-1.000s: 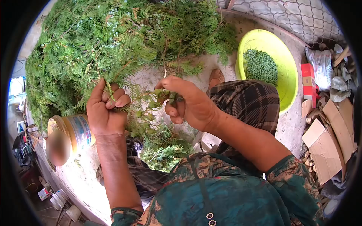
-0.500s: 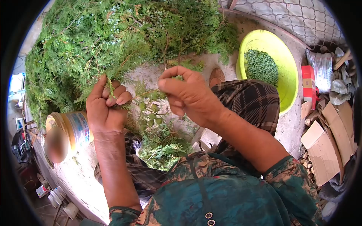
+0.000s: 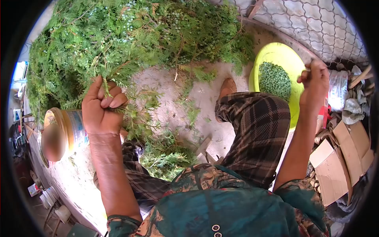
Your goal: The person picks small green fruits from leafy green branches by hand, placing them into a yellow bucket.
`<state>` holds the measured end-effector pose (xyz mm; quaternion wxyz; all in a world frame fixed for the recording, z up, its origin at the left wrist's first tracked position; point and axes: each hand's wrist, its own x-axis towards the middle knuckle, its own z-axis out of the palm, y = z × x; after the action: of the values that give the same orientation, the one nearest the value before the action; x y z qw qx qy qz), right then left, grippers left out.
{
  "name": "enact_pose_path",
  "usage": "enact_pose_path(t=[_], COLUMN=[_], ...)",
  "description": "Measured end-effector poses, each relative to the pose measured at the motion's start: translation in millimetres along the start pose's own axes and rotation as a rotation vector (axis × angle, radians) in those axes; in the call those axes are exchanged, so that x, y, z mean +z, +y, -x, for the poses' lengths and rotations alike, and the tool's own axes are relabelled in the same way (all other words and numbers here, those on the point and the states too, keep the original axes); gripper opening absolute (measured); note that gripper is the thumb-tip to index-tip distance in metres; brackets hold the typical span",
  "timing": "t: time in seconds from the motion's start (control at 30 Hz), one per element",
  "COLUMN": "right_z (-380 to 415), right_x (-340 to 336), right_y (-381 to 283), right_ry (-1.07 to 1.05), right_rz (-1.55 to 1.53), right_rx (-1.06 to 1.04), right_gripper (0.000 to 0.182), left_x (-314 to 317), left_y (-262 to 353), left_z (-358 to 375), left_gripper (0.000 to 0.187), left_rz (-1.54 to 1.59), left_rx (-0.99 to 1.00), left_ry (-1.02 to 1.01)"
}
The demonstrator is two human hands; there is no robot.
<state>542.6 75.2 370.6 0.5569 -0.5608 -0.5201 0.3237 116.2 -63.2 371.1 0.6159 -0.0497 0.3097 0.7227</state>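
My left hand (image 3: 103, 108) is closed on a green conifer sprig (image 3: 106, 87), pinched between thumb and fingers. More of the foliage with small green cones (image 3: 142, 112) hangs beside and below that hand. Over the right rim of the yellow-green basin (image 3: 272, 49) is my right hand (image 3: 316, 81), its fingers bent and somewhat apart, with nothing visible in them. Small round green cones (image 3: 275, 81) lie heaped inside the basin. A large pile of cone-bearing conifer branches (image 3: 158, 35) spreads in front of me.
Stripped-looking sprigs (image 3: 167, 156) lie between my legs. A yellow bucket (image 3: 71, 126) stands to the left. Flattened cardboard (image 3: 329, 170) and plastic bags are at the right, beneath wire mesh (image 3: 304, 23). My right knee (image 3: 260, 114) is close to the basin.
My right hand has moved from beside the left hand out to the right, over the basin, and its fingers have loosened. My left hand still holds the sprig, slightly farther left.
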Motion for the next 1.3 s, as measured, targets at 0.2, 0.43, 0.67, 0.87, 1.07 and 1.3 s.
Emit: enact_pose_path(t=[0.2,0.43,0.67,0.87,1.07,1.3], right_z=[14.4,133.9,147.3,159.7,149.8,127.4], right_x=[-9.0,139.9,165.7,148.3,127.4,117.3], right_y=[-3.5,-76.0,-51.6,-40.1,-40.0,-46.8], right_ry=[-0.248,-1.065,-1.186,-1.097,-0.817,-0.746], right_rz=[0.773,0.183,-0.283,-0.365,-0.294,-0.748], right_rx=[-0.157,0.269,0.569,0.662,0.587,0.778], right_gripper=[0.022,0.051,0.028,0.019,0.014,0.016], left_x=[2.2,7.7,-2.1,-8.3,1.5,6.3], left_y=[-7.5,-19.6,-14.2,-16.9,-33.2,-23.5], left_z=[4.1,-0.1,-10.0,-9.1,-3.4,3.0], left_gripper=[0.027,0.023,0.024,0.022,0.023,0.016], left_rz=[-0.007,0.014,-0.190,-0.126,-0.226,-0.252], left_rx=[0.026,-0.019,0.046,-0.142,-0.165,0.144], left_ry=[0.050,0.052,0.115,-0.048,-0.044,0.271])
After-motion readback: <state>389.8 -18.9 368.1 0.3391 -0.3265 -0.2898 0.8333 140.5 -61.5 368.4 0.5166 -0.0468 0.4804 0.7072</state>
